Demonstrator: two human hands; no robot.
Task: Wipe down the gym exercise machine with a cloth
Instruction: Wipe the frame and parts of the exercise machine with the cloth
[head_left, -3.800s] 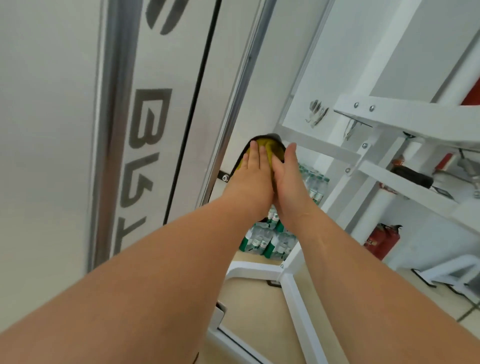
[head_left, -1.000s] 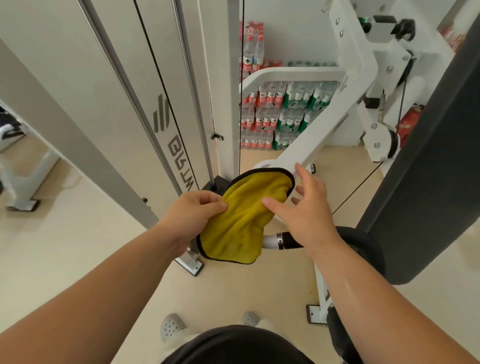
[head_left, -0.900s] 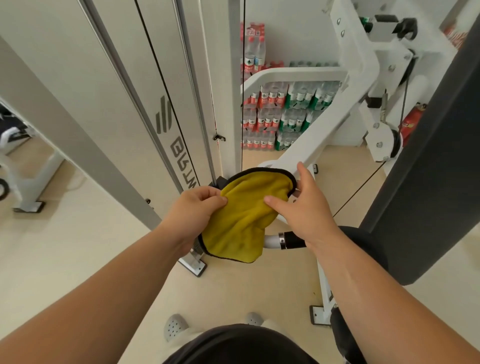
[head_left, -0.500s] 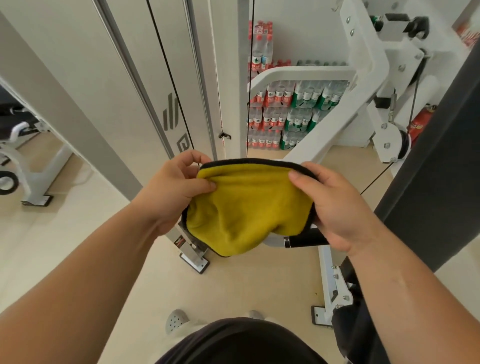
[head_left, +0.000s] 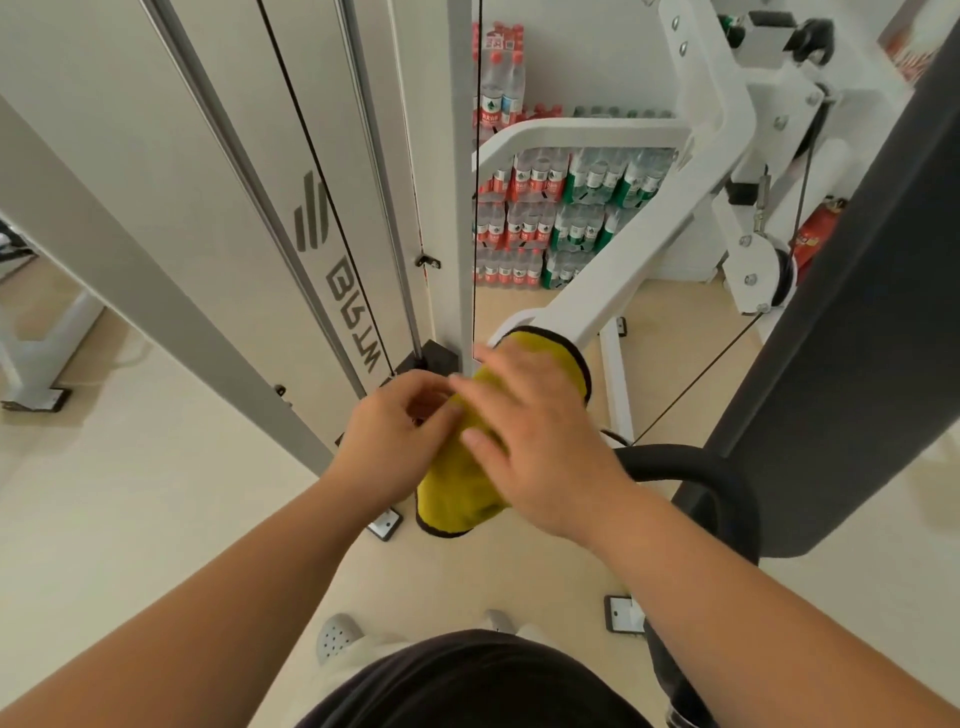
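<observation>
Head view: cloth (head_left: 457, 493) under right hand's (head_left: 535, 447) fingers (head_left: 485, 402).

A gym: white cable machine (head_left: 218, 156), dark pad (head_left: 857, 312), stacked water bottles (head_left: 571, 218).

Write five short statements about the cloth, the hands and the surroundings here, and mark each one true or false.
1. The yellow cloth has a dark edge. True.
2. The right hand lies over the cloth with its fingers fairly straight. True.
3. The cloth lies on the floor. False: it is held up between the right hand and the left hand, by the lower end of the white machine arm.
4. Packs of bottled water are stacked by the wall behind the machine. True.
5. The fire extinguisher is blue. False: it is red.
</observation>
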